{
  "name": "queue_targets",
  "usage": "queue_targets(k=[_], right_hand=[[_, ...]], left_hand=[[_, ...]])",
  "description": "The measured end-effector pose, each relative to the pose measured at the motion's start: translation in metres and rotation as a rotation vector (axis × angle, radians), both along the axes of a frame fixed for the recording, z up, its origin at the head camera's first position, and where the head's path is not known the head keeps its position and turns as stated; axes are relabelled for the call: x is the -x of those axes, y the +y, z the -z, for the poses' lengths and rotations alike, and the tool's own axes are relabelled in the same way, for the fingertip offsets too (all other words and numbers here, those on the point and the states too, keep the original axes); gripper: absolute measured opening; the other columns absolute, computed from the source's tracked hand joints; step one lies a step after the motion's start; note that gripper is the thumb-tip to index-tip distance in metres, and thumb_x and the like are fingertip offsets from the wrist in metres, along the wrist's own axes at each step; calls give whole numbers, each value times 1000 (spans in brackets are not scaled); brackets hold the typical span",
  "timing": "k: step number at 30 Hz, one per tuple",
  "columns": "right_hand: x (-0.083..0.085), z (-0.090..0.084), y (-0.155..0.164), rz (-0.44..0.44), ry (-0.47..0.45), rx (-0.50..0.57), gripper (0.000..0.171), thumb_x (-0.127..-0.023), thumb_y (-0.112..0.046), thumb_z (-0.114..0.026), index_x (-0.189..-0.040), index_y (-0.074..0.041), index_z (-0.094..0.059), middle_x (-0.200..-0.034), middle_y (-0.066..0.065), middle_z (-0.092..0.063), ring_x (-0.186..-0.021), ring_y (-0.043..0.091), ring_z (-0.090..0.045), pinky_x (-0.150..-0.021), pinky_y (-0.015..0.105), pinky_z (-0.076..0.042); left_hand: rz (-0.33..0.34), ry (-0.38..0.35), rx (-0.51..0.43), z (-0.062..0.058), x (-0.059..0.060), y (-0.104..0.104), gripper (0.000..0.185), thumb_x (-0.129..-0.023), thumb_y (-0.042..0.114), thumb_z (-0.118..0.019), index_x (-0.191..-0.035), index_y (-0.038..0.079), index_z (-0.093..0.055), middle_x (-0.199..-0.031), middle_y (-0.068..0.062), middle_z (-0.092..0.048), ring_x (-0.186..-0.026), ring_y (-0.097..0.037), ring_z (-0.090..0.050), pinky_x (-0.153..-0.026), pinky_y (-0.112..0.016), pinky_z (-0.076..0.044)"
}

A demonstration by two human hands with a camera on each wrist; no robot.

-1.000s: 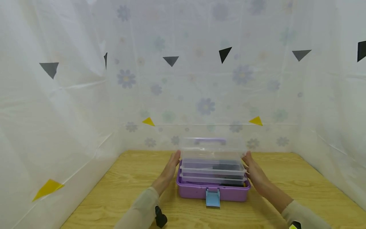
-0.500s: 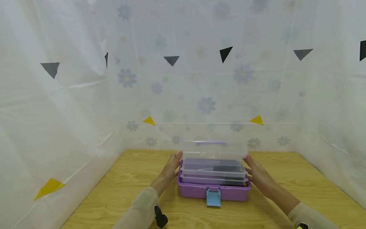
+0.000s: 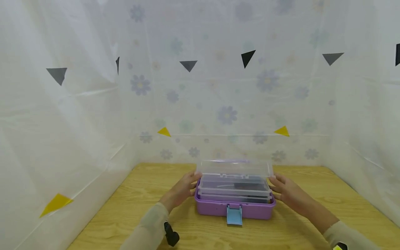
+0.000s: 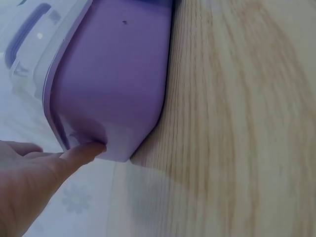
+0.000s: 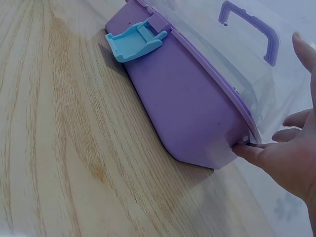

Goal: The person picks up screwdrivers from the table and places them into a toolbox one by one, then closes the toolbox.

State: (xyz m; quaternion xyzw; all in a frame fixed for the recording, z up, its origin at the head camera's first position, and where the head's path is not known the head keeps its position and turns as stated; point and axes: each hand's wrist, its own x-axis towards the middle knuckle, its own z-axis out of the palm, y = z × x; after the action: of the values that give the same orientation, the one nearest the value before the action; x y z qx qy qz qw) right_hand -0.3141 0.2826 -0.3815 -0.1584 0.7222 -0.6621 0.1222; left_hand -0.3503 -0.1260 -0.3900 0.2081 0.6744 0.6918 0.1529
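Note:
A purple toolbox sits on the table with its clear lid standing raised at the back. Stepped clear trays show inside, with dark items and a thin pale rod, blurred through the plastic. On the front hangs a light blue latch, flipped down. My left hand is at the box's left end, its thumb by the lid's edge and a fingertip touching the purple wall in the left wrist view. My right hand mirrors it at the right end, one finger against the wall below the rim.
The wooden table extends around the box. White flowered sheeting encloses the back and both sides, carrying black and yellow triangles. A purple handle sits on the lid. A black device is strapped at the left sleeve.
The lid has tipped forward and lower, and its purple handle has sunk in the head view. The raised trays have settled slightly downward. Both hands have lowered along the box's ends.

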Motion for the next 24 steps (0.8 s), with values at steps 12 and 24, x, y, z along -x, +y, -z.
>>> queue_targets(k=[12,24], right_hand=[[0,9,12,-165,22,92,81,-109,-15,-50,-160,6,9,-166,27,6,-148,32,-21,-113,49,-38],[-4,9,15,-197,-35,-28,89,-109,-16,-52,-159,2,19,-166,24,22,-152,49,-2,-119,60,-23]], left_hand=[[47,6,82,4,-2,-10,93,-100,33,-69,-165,4,-11,-170,-21,-5,-149,-42,-28,-117,-64,-25],[40,18,113,6,-4,-17,107,-89,22,-84,-166,8,-11,-166,-21,-19,-143,-48,-37,-110,-56,-42]])
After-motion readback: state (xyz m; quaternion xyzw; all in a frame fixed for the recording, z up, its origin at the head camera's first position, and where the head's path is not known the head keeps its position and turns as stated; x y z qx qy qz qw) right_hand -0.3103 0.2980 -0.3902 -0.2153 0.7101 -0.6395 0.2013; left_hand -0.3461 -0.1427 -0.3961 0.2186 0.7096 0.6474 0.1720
